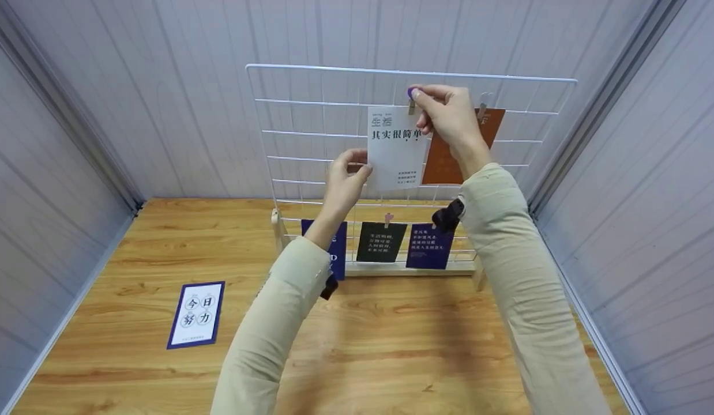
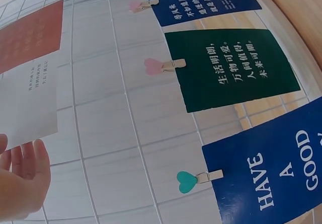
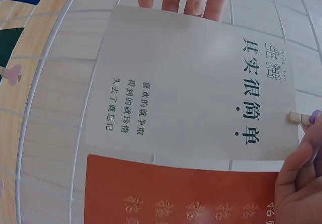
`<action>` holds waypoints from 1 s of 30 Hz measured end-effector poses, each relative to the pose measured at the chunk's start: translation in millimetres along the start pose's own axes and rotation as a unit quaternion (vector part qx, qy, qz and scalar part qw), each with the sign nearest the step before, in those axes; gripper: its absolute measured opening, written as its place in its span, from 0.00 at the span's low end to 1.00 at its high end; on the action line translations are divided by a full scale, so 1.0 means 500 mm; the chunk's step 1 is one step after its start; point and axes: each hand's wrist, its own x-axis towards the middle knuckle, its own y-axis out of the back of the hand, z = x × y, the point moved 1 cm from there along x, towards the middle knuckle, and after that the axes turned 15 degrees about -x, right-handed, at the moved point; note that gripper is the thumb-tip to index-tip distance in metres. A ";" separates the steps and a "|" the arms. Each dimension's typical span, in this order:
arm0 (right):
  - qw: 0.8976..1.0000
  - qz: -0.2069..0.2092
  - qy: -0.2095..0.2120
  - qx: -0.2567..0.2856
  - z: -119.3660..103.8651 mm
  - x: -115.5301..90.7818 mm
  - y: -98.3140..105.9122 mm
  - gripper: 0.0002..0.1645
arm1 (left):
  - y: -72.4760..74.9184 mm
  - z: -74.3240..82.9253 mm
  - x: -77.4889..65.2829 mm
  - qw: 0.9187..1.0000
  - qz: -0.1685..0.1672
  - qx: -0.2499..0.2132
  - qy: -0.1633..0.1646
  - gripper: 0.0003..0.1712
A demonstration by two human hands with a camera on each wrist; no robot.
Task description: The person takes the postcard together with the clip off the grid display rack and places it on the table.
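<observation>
A white card (image 1: 394,153) printed with black characters hangs upright against the upper part of a white wire grid rack (image 1: 299,158). My right hand (image 1: 452,115) pinches the purple end of a small wooden clothespin (image 3: 300,118), whose wooden tip overlaps the card's top edge. At the card's left edge, my left hand (image 1: 346,178) holds it between thumb and fingers. An orange card (image 1: 443,164), hung under another clip (image 1: 485,104), is right beside the white one, partly covered by my right hand and wrist.
Lower on the rack hang a blue card (image 2: 271,173), a dark green card (image 1: 382,242) and another blue card (image 1: 429,248), held by heart-topped clips. A blue-bordered white card (image 1: 196,314) lies on the wooden surface (image 1: 132,259) at left. Panelled walls (image 1: 639,173) enclose the space.
</observation>
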 end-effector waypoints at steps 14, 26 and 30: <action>0.999 0.040 -0.006 -0.029 0.002 0.001 -0.001 0.13 | -0.006 -0.003 -0.002 1.000 0.005 0.018 0.007 0.09; 0.998 0.066 0.001 -0.010 0.004 0.000 -0.005 0.11 | -0.005 -0.004 -0.001 1.000 0.005 0.016 0.017 0.08; 0.997 0.081 0.005 0.009 -0.001 -0.002 -0.004 0.11 | -0.004 -0.002 -0.002 1.000 0.000 0.016 0.018 0.08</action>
